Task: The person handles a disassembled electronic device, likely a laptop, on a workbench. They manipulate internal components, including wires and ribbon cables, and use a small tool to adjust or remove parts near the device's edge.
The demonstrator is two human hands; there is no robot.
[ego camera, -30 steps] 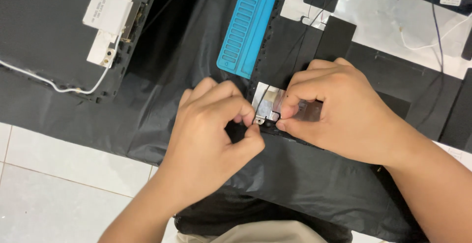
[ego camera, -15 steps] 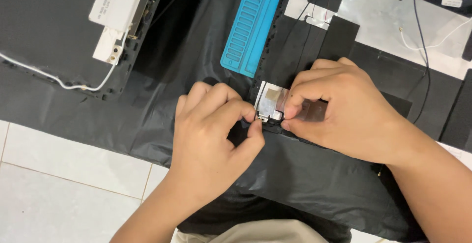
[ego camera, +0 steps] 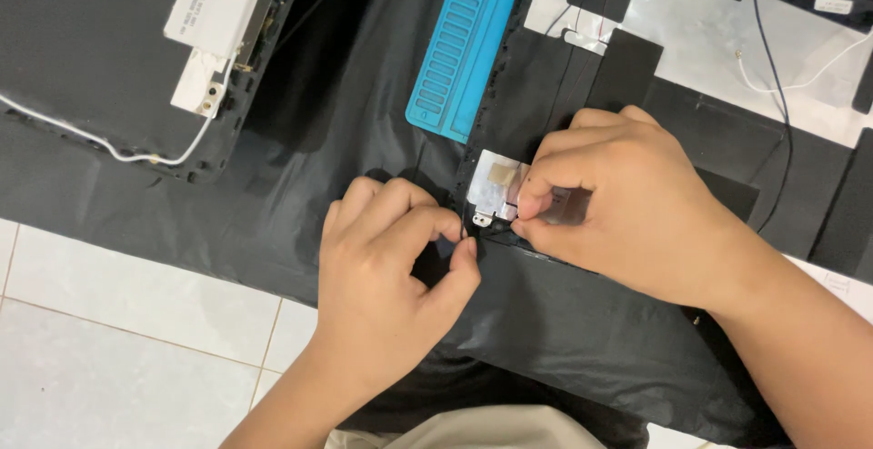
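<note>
A small silver metal bracket (ego camera: 494,190) with a patch of tape sits at the near corner of a black laptop lid panel (ego camera: 727,154). My right hand (ego camera: 627,204) presses thumb and fingers onto the bracket's right side. My left hand (ego camera: 391,272) is curled, thumb and forefinger pinched together at the bracket's lower left corner (ego camera: 473,231); whatever they pinch is too small to see. Both hands work over a black plastic sheet (ego camera: 346,131) spread on the floor.
A blue ridged tool mat (ego camera: 464,44) lies just beyond the bracket. A second black panel (ego camera: 91,67) with white parts and a white cable (ego camera: 109,149) is at the far left. White floor tiles (ego camera: 109,358) border the sheet. Thin wires (ego camera: 773,76) cross the right panel.
Both hands hold nearly the same pose at the bracket. The left thumb and forefinger have closed slightly nearer its lower corner; the view has shifted a little.
</note>
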